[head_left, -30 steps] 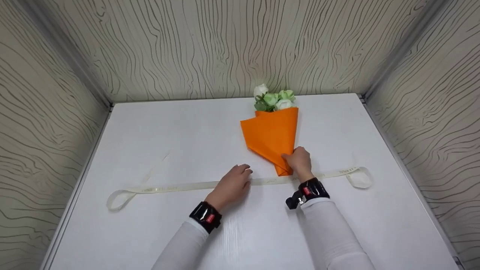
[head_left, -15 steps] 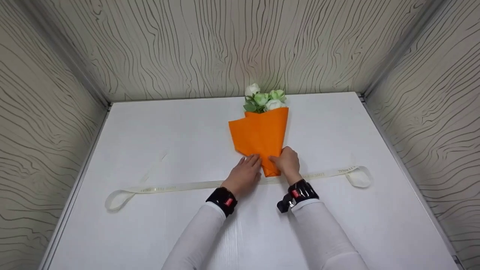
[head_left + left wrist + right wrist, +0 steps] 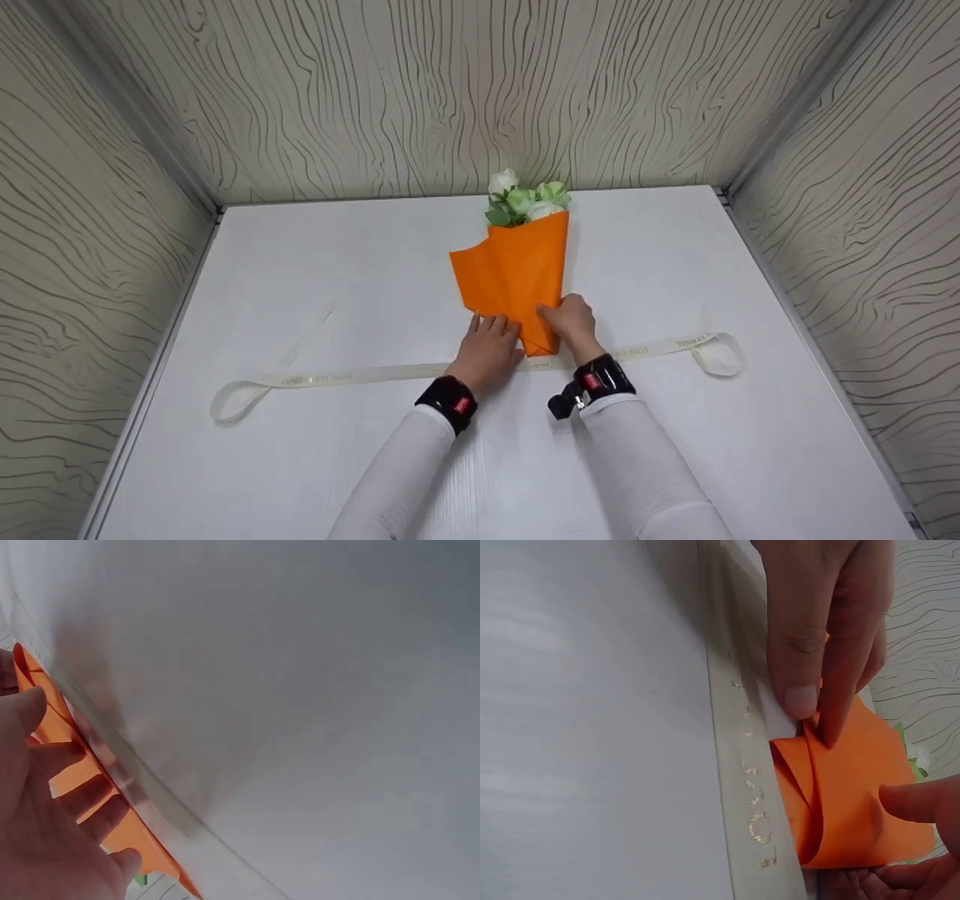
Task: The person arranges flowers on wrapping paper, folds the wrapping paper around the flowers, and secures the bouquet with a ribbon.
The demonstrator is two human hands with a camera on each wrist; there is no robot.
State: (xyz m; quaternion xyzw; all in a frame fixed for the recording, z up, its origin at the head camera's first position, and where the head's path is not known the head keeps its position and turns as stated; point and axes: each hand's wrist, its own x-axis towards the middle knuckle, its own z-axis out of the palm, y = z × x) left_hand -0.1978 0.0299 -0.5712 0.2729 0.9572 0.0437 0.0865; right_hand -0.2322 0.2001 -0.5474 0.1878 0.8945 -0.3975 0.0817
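A bouquet [image 3: 525, 262] in orange wrapping paper lies on the white table, its white and pale green flowers [image 3: 525, 199] facing the back wall. My right hand [image 3: 574, 326] grips the wrapper's lower right side, thumb on top and fingers around the edge, as the right wrist view shows. My left hand [image 3: 487, 352] rests at the lower left edge of the paper with loosely extended fingers [image 3: 90, 795] touching it, the thumb apart from them. Under the wrapper's narrow end runs a cream ribbon [image 3: 375, 373] with gold lettering, partly hidden by my left hand.
Each ribbon end curls into a loop, one at the left [image 3: 236, 405] and one at the right [image 3: 724, 356]. Walls with a wood-grain pattern [image 3: 450, 97] enclose the white table [image 3: 337, 255] at the back and both sides.
The bouquet has shifted left with my right hand. My left hand has moved right and forward from the ribbon onto the paper's left edge. The left flap has dipped slightly.
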